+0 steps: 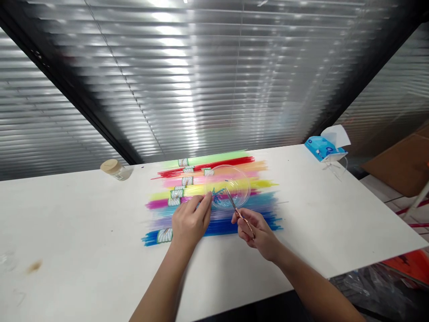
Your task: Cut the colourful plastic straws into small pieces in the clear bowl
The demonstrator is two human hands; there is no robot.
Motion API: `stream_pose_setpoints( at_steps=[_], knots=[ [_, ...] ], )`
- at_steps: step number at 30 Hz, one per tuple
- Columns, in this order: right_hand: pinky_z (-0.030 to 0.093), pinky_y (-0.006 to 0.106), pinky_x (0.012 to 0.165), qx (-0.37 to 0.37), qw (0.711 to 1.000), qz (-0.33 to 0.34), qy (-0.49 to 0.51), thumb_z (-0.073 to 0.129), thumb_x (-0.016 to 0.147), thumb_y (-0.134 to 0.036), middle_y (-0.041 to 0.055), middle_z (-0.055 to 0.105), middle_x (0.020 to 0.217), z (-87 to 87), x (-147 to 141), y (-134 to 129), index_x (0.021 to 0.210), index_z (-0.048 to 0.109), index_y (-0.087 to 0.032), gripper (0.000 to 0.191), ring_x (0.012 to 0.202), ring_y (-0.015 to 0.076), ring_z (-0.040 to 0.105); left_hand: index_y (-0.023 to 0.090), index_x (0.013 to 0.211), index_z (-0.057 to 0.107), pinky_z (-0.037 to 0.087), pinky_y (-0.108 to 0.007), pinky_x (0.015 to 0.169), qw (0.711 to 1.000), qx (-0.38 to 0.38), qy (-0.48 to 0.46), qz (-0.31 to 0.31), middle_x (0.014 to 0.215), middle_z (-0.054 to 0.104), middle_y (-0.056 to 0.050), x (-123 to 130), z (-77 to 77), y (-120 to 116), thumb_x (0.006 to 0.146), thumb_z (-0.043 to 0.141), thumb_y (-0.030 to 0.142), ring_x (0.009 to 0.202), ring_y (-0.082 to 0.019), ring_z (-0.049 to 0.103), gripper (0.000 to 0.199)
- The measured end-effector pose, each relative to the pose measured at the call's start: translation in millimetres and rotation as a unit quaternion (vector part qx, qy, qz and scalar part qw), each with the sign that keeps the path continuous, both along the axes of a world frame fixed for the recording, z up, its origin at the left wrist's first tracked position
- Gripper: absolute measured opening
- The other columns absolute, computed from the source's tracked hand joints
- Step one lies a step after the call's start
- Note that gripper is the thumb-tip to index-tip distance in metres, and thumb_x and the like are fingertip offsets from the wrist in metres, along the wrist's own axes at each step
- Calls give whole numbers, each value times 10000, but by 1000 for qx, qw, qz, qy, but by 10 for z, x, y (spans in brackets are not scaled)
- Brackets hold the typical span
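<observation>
My right hand [254,232] grips a pair of scissors [234,206] with copper-coloured handles, its blades pointing up and left over a clear plastic bowl [248,190]. My left hand [192,218] is closed, thumb and finger pinching a thin blue plastic straw [219,192] that reaches toward the blade tips. Small blue pieces [216,199] show in or just above the bowl. Beneath the bowl and both hands lie bundles of thin coloured straws, among them a red bundle [231,162], a yellow one [264,184] and a dark blue one [221,227]. Several have patterned paper bands.
A glass jar with a beige lid [115,169] stands at the back left. An opened blue box [323,148] sits at the back right corner of the white table [83,250]. Window blinds [214,80] rise behind the table. A cardboard box [398,161] is beyond its right edge.
</observation>
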State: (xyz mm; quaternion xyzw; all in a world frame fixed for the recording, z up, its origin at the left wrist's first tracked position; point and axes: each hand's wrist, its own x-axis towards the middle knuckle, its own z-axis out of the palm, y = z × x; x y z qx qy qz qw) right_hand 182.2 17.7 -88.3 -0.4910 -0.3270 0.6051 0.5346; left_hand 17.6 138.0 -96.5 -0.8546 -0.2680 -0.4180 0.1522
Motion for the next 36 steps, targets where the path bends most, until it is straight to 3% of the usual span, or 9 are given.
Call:
stream_pose_setpoints(
  at_steps=[36],
  knots=[
    [115,190,405,-29,999,-2,-22,721,739,-680,-83,327,574,-33,2,32,801,527,-180,540,472,53,228,196,1104,647,388,-253,545,999,18,21,-25,765,695,17,41,-4,-46,914,621,159,598,-88,604,195]
  ],
)
